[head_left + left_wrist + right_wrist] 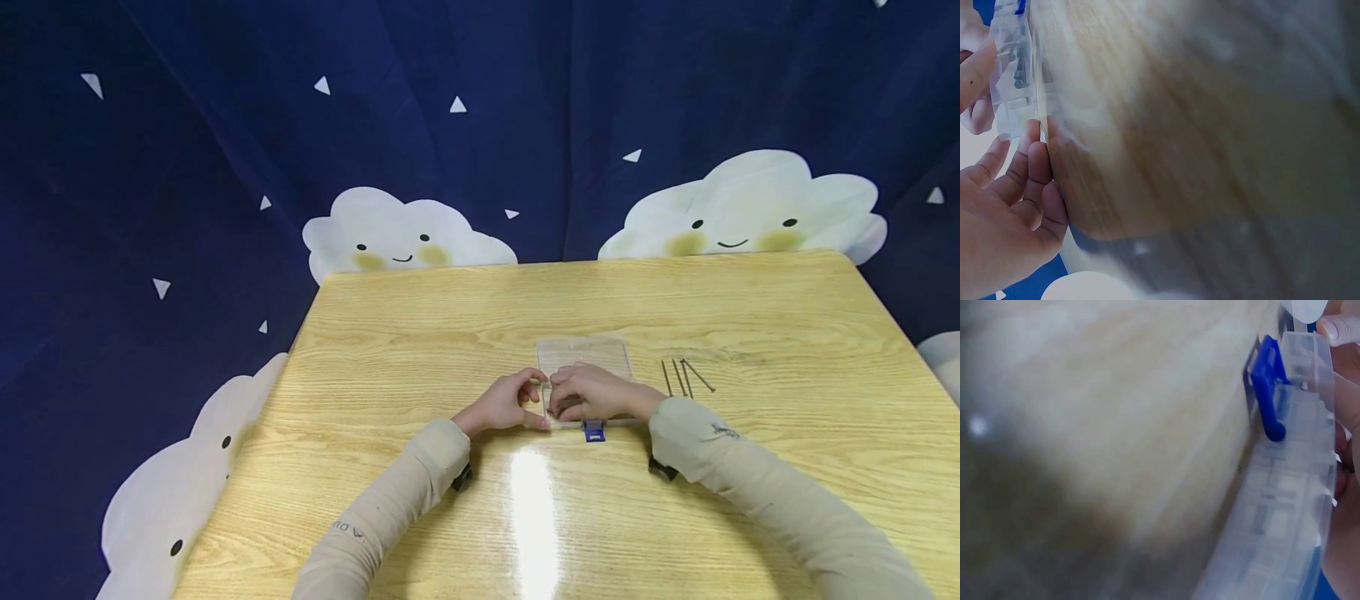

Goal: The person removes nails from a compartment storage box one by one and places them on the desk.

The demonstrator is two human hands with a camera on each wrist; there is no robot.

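Observation:
A clear plastic box (1266,506) with inner compartments lies on the table, its transparent lid (581,350) folded open to the back. The blue latch (594,432) hangs at its front edge. My left hand (512,402) grips the left end of the box, thumb at the front corner and fingers at the side. My right hand (596,392) reaches into the left part of the box with bent fingers; whether they pinch anything is hidden. Dark metal pieces (1020,70), seen through the wall in the left wrist view, lie inside.
Several long, thin, dark screws or nails (684,377) lie on the wooden table (420,333) to the right of the box. A dark blue curtain (450,150) with clouds and triangles stands behind and left of the table.

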